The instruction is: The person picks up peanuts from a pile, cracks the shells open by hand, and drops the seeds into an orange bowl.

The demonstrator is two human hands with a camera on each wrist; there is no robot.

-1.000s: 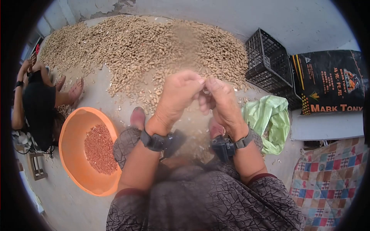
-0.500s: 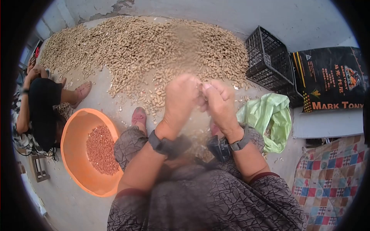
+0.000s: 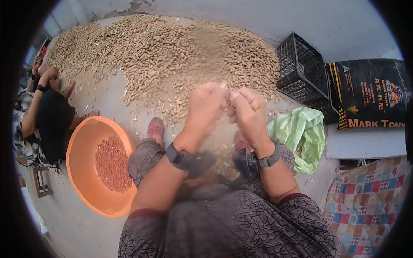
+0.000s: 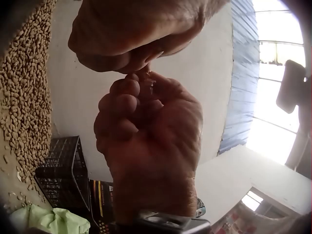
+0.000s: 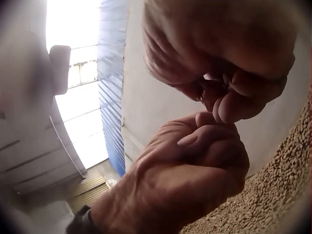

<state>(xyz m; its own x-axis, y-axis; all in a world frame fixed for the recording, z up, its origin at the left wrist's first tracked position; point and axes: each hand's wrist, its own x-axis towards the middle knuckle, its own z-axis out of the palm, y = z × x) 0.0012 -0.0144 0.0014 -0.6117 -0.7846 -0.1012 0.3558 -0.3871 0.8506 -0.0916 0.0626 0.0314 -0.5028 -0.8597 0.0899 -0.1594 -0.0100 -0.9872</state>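
In front of the lap, both hands are raised with their fingertips meeting. The left hand (image 3: 203, 114) has its fingers curled and thumb pressed in, pinching at a small peanut piece mostly hidden between the tips. Opposite it, the right hand (image 3: 250, 116) curls its fingers round the same piece. From the left wrist, a small pinkish peanut piece (image 4: 147, 84) shows at the right hand's thumb and forefinger. Whether it is shell or kernel I cannot tell. Beyond the hands spreads a heap of unshelled peanuts (image 3: 163, 51).
An orange basin (image 3: 76, 165) holding red kernels (image 3: 112, 165) stands at left. A green sack (image 3: 316, 144), black crate (image 3: 301, 71), printed black bag (image 3: 368, 94) and checked cloth (image 3: 365, 202) are at right. Another person (image 3: 51, 120) sits beyond the basin.
The hands stay together, with small shifts of the fingers; the right fingers are more curled than a second ago. The other person's arms and legs have moved.
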